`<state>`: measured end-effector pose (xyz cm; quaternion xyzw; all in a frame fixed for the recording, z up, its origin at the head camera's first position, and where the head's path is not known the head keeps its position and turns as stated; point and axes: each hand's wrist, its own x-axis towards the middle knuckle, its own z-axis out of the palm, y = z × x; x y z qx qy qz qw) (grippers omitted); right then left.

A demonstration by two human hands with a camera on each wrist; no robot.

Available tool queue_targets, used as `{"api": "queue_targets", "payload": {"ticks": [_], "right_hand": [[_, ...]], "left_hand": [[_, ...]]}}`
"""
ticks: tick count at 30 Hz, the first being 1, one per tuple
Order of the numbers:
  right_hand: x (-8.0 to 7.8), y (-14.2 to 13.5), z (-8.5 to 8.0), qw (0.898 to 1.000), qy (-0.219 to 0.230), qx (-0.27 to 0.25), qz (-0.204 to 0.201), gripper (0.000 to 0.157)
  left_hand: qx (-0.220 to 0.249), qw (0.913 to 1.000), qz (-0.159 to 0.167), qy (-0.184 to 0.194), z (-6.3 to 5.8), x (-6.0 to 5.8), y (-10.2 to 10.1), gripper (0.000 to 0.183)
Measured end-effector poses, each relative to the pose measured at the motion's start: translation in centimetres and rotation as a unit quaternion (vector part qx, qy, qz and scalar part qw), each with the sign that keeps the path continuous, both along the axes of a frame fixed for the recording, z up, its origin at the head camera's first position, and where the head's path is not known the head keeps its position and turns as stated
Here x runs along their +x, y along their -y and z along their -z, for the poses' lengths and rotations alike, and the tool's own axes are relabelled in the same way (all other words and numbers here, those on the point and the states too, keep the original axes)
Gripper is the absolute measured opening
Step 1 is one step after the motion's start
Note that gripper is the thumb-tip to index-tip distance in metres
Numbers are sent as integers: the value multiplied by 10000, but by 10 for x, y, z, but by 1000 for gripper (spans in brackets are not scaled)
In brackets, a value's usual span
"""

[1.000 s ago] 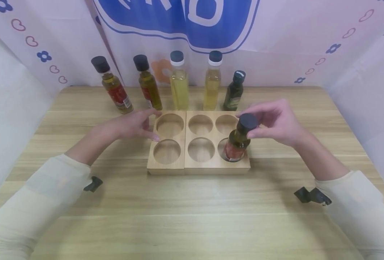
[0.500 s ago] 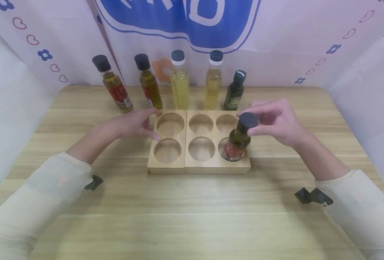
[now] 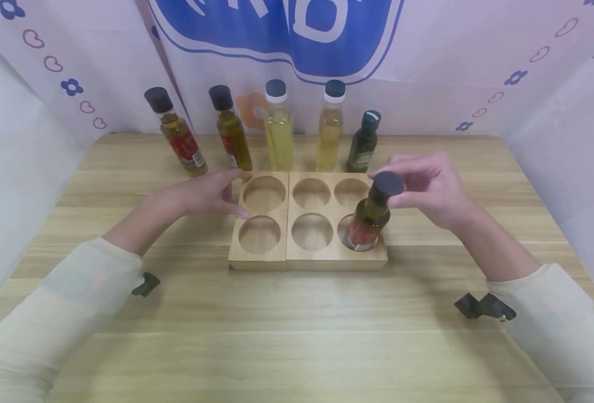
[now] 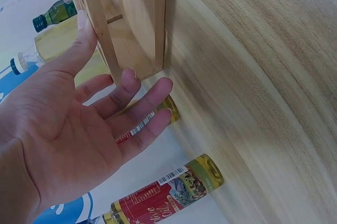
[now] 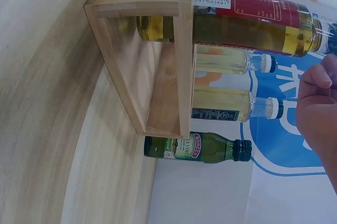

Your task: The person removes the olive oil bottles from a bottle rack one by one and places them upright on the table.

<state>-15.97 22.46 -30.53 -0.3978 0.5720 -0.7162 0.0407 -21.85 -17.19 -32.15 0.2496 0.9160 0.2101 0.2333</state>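
An olive oil bottle (image 3: 364, 226) with a red label and black cap stands tilted to the right in the front right hole of a wooden bottle rack (image 3: 262, 256). My right hand (image 3: 428, 187) pinches it near the cap, thumb in front and fingers behind. The right wrist view shows the bottle (image 5: 253, 27) passing through the rack's top board, its lower end inside the open-sided frame. My left hand (image 3: 203, 193) touches the rack's left edge with thumb and index finger; in the left wrist view the hand's (image 4: 79, 119) other fingers are spread loosely beside the rack's end.
Behind the rack stand two red-labelled olive oil bottles (image 3: 183, 145) (image 3: 234, 140), two clear bottles of pale yellow oil (image 3: 279, 137) (image 3: 329, 137) and a small dark green bottle (image 3: 362, 146). A printed cloth (image 3: 428, 106) hangs along the table's (image 3: 297, 336) back edge.
The held bottle's cap has shifted slightly to the right and up, so it leans a little more. My left hand and the rack stay in place.
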Motion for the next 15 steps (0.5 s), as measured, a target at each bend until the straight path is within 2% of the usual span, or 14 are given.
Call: {"api": "queue_targets", "payload": {"ticks": [15], "right_hand": [[0, 1, -6, 9995, -12, -268, 167, 33]], "left_hand": [[42, 9999, 44, 85, 1, 0, 0, 91]]}}
